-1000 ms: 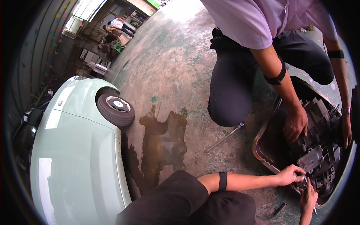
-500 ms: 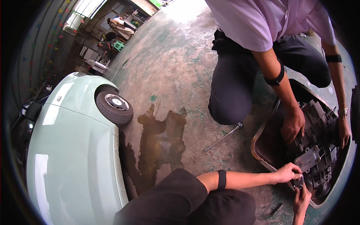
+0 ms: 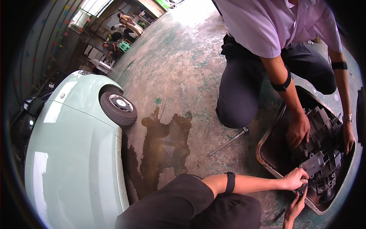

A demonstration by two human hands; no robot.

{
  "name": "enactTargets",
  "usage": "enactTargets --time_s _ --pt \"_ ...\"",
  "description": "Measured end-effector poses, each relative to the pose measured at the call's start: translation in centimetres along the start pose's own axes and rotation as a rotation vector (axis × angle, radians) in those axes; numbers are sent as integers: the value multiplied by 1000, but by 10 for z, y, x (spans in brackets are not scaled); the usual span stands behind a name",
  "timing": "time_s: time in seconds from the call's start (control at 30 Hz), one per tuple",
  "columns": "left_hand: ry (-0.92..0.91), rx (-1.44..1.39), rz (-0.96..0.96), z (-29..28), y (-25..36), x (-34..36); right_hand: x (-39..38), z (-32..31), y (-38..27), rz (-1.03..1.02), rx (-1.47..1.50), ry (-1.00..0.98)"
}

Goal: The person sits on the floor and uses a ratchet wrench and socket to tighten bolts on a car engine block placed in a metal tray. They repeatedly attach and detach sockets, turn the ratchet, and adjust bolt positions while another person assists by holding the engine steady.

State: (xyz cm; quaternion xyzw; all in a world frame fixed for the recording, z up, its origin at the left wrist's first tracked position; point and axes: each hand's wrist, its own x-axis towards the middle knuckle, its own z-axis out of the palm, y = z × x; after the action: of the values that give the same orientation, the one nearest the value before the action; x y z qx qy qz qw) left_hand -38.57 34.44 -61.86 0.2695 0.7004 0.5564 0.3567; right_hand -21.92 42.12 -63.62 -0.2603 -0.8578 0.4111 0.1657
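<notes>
My left hand (image 3: 294, 179) pinches a small dark round part (image 3: 301, 188) at the near edge of the metal tray. From below, my right hand (image 3: 295, 207) grips the same part with its fingertips; the fingers cover much of it and I cannot tell its exact kind. Just beyond my hands a large ribbed metal gearbox-like assembly (image 3: 318, 128) lies in the tray (image 3: 263, 150). On it, nearest my left hand, is a flat grey bolted plate (image 3: 313, 165). A co-worker's hand (image 3: 298, 129) rests on the assembly, and their other hand (image 3: 348, 138) is at its far right side.
The co-worker kneels (image 3: 240, 87) across the tray. A long-handled ratchet wrench (image 3: 228, 141) lies on the floor. A short metal rod (image 3: 280, 215) is partly behind my right hand. At left stand a pale green car (image 3: 80, 152) and a wet patch (image 3: 164, 149). Several people are far back.
My right hand has shifted left and slightly down, and the dark round part has tilted between my fingers. The co-worker's hands stay on the assembly. The view has moved slightly.
</notes>
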Motion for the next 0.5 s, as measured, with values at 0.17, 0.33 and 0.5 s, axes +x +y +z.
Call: enactTargets --time_s 0.17,0.33,0.5 --pt "-33 -74 -28 -9 4 2 0 -6 -1 -82 -71 -15" --pt "-151 -316 -206 -18 5 -4 43 -50 -4 -317 -228 -267" --pt "-94 -383 -164 -17 1 -11 91 -84 -3 -454 -397 -524"
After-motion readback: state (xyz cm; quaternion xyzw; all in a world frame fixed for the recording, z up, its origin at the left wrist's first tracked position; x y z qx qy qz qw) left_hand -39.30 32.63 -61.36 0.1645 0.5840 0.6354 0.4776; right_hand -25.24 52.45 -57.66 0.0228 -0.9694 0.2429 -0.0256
